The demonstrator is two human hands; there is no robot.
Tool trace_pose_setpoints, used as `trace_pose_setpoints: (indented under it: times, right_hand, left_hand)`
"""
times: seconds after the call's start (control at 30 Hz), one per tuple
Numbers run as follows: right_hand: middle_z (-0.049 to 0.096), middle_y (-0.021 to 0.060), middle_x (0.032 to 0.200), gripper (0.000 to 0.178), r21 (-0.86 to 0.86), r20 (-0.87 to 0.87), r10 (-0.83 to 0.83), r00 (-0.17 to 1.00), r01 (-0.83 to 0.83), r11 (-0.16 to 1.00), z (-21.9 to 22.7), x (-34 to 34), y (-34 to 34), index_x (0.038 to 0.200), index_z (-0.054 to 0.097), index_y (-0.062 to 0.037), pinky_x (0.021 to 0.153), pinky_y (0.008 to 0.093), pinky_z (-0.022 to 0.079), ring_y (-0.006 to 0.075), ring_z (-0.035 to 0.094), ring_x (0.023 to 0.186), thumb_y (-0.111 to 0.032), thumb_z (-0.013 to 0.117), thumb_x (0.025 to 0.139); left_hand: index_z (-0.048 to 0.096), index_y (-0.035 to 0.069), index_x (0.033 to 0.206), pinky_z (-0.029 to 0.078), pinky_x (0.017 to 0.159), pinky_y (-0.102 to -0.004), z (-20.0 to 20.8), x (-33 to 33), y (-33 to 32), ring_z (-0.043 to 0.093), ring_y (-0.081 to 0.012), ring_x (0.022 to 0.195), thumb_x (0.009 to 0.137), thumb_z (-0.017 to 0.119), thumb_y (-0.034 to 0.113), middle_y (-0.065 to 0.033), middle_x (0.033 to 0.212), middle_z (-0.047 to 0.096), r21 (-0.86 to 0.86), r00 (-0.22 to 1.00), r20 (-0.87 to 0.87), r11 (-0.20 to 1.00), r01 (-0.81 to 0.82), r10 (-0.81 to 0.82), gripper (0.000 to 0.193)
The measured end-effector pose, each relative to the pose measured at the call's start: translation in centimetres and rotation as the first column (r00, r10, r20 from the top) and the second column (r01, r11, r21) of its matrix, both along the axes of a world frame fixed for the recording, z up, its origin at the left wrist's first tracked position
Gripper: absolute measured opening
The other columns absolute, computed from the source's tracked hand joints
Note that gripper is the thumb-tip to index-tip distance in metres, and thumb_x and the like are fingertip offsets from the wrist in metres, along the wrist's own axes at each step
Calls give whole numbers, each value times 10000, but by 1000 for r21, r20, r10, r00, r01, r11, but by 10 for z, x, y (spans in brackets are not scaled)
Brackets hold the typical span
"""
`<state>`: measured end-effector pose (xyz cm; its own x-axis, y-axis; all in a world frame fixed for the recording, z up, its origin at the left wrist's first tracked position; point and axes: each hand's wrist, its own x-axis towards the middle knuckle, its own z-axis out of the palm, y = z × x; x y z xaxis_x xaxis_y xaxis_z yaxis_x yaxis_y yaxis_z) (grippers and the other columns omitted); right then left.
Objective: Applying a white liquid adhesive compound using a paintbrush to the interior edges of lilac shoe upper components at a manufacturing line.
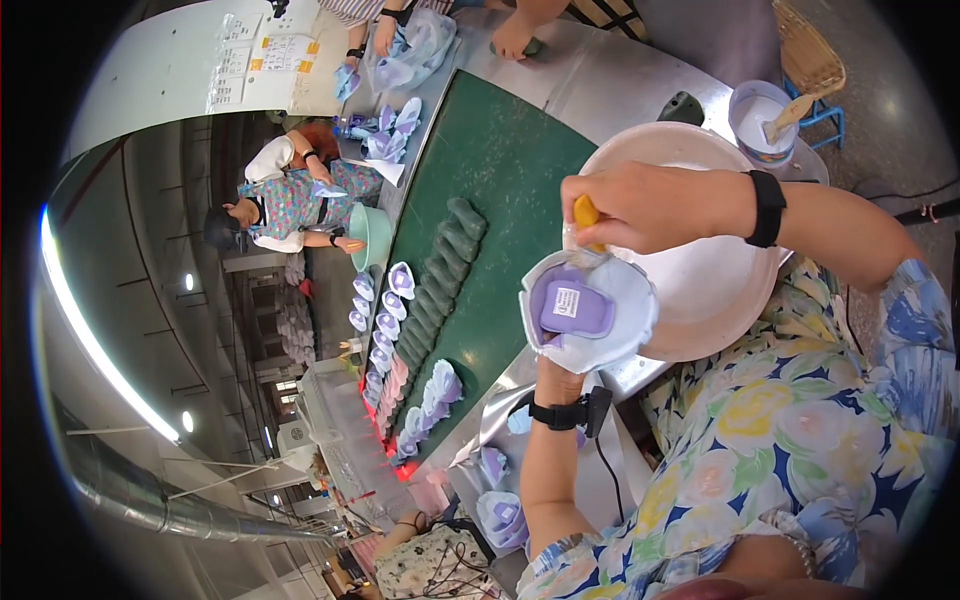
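My right hand (pixel 640 205) grips a brush (pixel 587 216) with a yellow handle. Its pale bristles touch the rim of a white and lavender shoe upper (pixel 625 310). From below, my left hand (pixel 558 378) holds this upper, its fingers mostly hidden behind the piece. A lavender insole-like part with a white label faces up inside it. Both hands are over or beside a wide whitish basin (pixel 715 300), whose inside looks pale and wet.
A green conveyor belt (pixel 530 150) carries a row of dark green shoe-shaped pieces (pixel 440 270) and several lavender uppers (pixel 435 395). A tub with a brush (pixel 765 120) stands beyond the basin. Across the belt a co-worker (pixel 300 195) handles an upper near a mint bowl (pixel 371 236).
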<state>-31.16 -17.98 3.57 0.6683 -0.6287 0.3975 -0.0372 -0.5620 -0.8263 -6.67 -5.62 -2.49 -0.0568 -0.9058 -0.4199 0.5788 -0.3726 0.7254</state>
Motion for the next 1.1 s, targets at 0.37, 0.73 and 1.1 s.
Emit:
trace_pose_setpoints:
  times: [0.37,0.73,1.1]
  right_hand:
    - [621,122,860,179,-211,225,30,974,18,977,-1,4,4,983,572,-51,698,379,466,322,598,783,-179,641,877]
    - [627,135,830,129,48,-108,85,991,-80,996,2,12,26,962,532,-34,685,371,459,312,610,753,-113,603,888]
    - [569,83,1020,163,293,-155,-99,983,141,946,-4,2,31,1066,510,-30,888,265,451,165,574,995,-16,527,905]
  left_hand:
    - [430,98,1376,522,938,-459,26,-4,-3,598,-282,1125,976,486,315,-119,1296,550,-180,950,309,984,10,47,459]
    - [426,121,1372,451,1024,-435,-2,59,21,539,-236,1188,966,517,360,-78,1288,549,-176,957,76,948,-264,281,480]
    - [533,77,1100,494,636,-336,-62,333,53,559,-173,822,934,500,48,-58,951,559,-125,616,298,669,-733,730,172]
